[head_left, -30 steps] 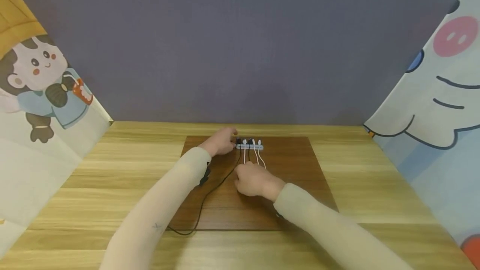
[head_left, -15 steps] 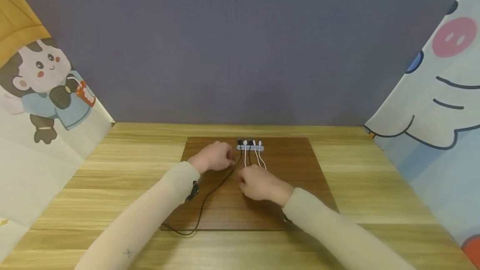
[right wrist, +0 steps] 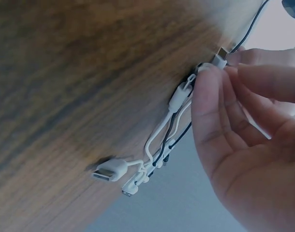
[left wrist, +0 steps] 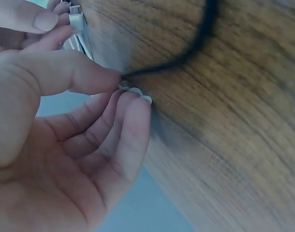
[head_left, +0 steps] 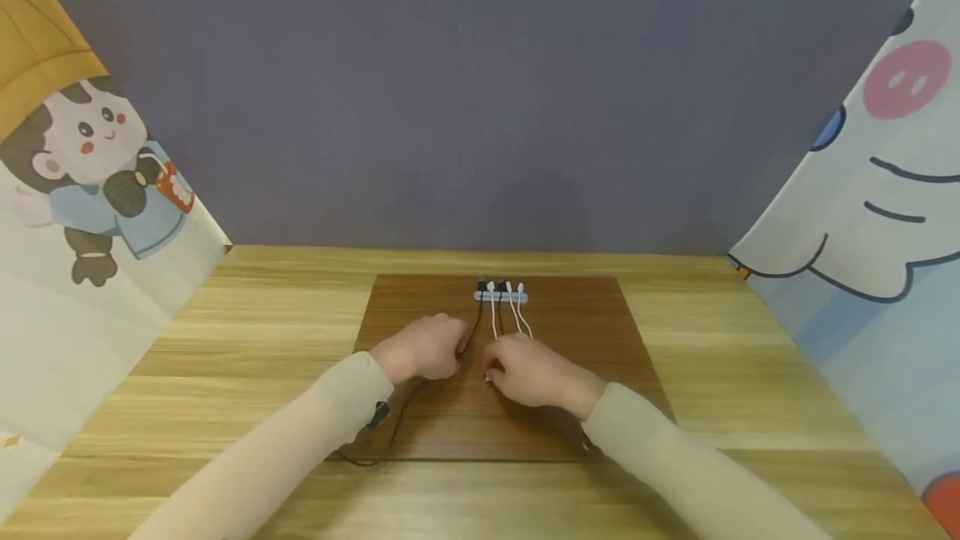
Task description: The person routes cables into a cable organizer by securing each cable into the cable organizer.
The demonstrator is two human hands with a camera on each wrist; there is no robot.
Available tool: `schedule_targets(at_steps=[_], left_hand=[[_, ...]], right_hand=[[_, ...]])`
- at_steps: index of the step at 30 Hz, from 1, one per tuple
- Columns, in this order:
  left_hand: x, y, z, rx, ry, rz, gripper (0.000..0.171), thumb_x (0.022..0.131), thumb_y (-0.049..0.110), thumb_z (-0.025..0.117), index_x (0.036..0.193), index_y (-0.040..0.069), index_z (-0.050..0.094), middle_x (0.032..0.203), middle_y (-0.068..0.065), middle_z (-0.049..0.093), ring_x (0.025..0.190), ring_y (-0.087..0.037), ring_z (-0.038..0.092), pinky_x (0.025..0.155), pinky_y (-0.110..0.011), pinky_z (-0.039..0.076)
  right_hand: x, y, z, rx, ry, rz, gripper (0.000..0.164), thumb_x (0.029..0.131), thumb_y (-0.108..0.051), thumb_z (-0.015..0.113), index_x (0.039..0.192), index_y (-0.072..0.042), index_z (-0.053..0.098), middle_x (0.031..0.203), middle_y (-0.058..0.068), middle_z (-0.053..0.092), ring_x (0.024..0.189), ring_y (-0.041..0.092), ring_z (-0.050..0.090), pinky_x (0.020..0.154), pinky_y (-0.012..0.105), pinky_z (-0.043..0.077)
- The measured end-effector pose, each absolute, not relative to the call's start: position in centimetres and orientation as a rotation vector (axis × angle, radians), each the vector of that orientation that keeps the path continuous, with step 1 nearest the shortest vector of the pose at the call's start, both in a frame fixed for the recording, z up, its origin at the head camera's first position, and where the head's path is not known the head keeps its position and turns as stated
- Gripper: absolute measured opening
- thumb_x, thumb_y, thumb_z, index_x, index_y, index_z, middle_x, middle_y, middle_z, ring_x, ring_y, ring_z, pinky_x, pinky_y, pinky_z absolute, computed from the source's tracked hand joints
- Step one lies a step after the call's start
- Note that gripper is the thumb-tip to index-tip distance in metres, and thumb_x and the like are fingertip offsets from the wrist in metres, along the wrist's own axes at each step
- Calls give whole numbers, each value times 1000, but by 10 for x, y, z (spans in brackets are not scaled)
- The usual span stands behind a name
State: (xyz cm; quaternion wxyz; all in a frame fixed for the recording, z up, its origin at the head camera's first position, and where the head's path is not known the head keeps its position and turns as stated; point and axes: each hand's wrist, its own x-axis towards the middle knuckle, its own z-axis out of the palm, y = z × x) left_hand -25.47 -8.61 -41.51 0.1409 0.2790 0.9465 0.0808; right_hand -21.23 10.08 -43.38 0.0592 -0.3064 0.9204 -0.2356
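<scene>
In the head view my left hand (head_left: 427, 348) is at the middle-left of a brown board, on a thin black cable (head_left: 475, 332). Close up in the left wrist view, thumb and fingertips pinch the black cable (left wrist: 181, 60). To its right, my right hand (head_left: 528, 369) holds a white cable by its end; the metal-tipped plug (right wrist: 220, 57) sticks out past the fingertips in the right wrist view. Beyond both hands, a pale cable-holder strip (head_left: 487, 297) carries several black and white cables. A white USB plug (right wrist: 111, 170) and another white connector (right wrist: 180, 96) hang loose by the right hand.
The brown board (head_left: 585, 357) lies on a light wood table (head_left: 720, 357). A grey-purple panel (head_left: 480, 107) stands behind, with cartoon-printed panels at left and right. The black cable's lower end (head_left: 360, 463) trails over the board's front edge.
My left hand has come from beside the strip, toward me along the black cable. My right hand has shifted slightly right and nearer, and a white plug now shows at its fingertips.
</scene>
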Motion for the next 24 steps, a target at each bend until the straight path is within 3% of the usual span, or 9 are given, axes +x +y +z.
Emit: schedule_targets(at_steps=[12, 17, 24], left_hand=[[-254, -95, -419, 890, 2774, 170, 25, 75, -11, 64, 85, 12, 58, 81, 0, 55, 75, -18, 52, 65, -35, 48], [-253, -98, -422, 920, 2809, 255, 17, 82, -3, 63, 79, 13, 57, 78, 0, 55, 70, -17, 52, 60, -34, 46], [-254, -106, -418, 849, 2962, 368, 9, 92, 4, 62, 94, 11, 67, 89, -1, 63, 79, -18, 61, 66, -36, 54]], right_hand=[[-212, 114, -430, -898, 2780, -833, 7, 95, -5, 67, 97, -7, 74, 95, 0, 71, 90, 15, 64, 82, 38, 55], [-218, 127, -429, -795, 2793, -901, 9, 96, -5, 66, 98, -7, 75, 90, -3, 69, 79, 12, 60, 75, 36, 54], [-225, 155, -429, -614, 2998, -794, 17, 97, -9, 64, 110, -3, 73, 105, 7, 72, 82, 15, 64, 77, 38, 56]])
